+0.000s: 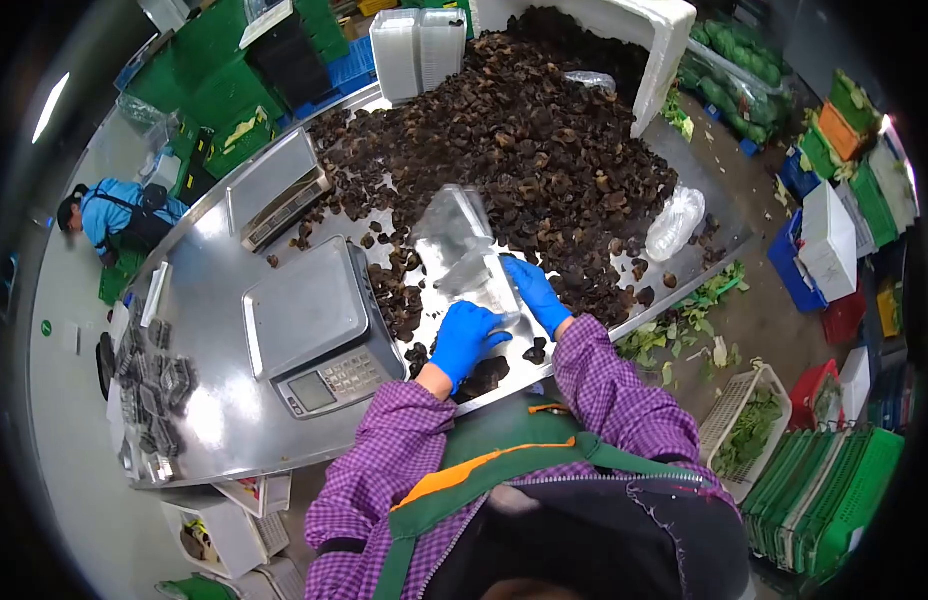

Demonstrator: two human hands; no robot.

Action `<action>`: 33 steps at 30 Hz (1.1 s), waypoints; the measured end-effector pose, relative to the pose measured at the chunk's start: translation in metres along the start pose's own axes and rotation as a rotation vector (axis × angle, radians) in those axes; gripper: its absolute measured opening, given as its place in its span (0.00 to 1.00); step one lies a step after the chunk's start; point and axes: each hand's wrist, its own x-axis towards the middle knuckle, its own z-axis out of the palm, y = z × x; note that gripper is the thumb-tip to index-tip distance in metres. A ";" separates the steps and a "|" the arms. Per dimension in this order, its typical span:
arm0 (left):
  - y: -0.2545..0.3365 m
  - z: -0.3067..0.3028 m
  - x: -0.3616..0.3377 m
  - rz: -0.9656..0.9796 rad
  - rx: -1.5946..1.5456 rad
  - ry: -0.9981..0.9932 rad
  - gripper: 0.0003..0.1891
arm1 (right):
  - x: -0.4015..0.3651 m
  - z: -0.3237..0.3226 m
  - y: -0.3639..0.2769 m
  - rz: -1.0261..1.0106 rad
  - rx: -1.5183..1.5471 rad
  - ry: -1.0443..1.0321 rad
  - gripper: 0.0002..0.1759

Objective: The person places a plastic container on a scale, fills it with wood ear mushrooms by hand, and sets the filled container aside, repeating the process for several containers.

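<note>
Head view: I see a clear plastic tray (500,290) between blue-gloved left hand (460,345) and blue-gloved right hand (535,292), lengthwise from the steel worktop's (209,340) near edge; whether fingers pinch, I can't tell.

Two gloved hands are mine, one left hand (462,346) and one right hand (536,294); I count two scales (309,310), two side-by-side stacks of clear trays (396,62), one steel table (249,435), one co-worker (134,210) and one heap of dark pieces (529,140), its pieces too many to number.
</note>
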 end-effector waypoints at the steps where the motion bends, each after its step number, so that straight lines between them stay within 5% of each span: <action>1: -0.002 0.002 0.000 0.004 0.001 -0.006 0.14 | 0.005 -0.003 0.004 0.122 -0.064 -0.048 0.22; 6: -0.031 0.024 -0.033 -0.151 0.020 -0.225 0.16 | 0.010 -0.011 0.047 0.015 -0.290 0.062 0.18; 8: -0.042 0.030 -0.055 -0.217 0.013 -0.276 0.17 | 0.014 -0.024 0.035 0.159 -0.157 0.013 0.18; 10: -0.039 0.031 -0.058 -0.238 0.092 -0.290 0.15 | 0.022 -0.043 -0.002 -0.057 -0.209 0.102 0.20; 12: -0.035 0.031 -0.056 -0.261 0.151 -0.334 0.11 | 0.050 -0.073 -0.031 -0.029 -0.202 0.205 0.24; 14: -0.024 0.033 -0.045 -0.290 0.165 -0.341 0.09 | 0.084 -0.105 -0.052 -0.351 -0.437 0.445 0.31; 16: -0.025 0.041 -0.041 -0.306 0.130 -0.310 0.08 | 0.118 -0.137 -0.074 -0.394 -0.641 0.533 0.45; 18: -0.022 0.038 -0.037 -0.310 0.088 -0.237 0.08 | 0.155 -0.157 -0.069 -0.183 -0.770 0.664 0.59; 19: -0.019 0.035 -0.034 -0.301 0.043 -0.163 0.09 | 0.175 -0.161 -0.060 -0.053 -0.784 0.633 0.68; 23: -0.004 0.006 -0.015 -0.318 -0.021 -0.046 0.09 | 0.190 -0.100 -0.030 0.028 -1.084 0.263 0.72; 27: 0.016 -0.030 0.008 -0.434 -0.228 0.176 0.08 | 0.171 -0.062 -0.028 0.046 -1.288 0.027 0.58; 29: 0.025 -0.056 0.020 -0.511 -0.417 0.341 0.09 | 0.184 -0.069 -0.008 0.038 -1.327 -0.047 0.43; 30: 0.031 -0.075 0.025 -0.532 -0.403 0.394 0.10 | 0.181 -0.071 0.000 -0.118 -1.271 0.084 0.30; 33: 0.033 -0.112 0.013 -0.519 -0.370 0.552 0.10 | 0.179 -0.094 -0.008 -0.189 -1.060 0.023 0.30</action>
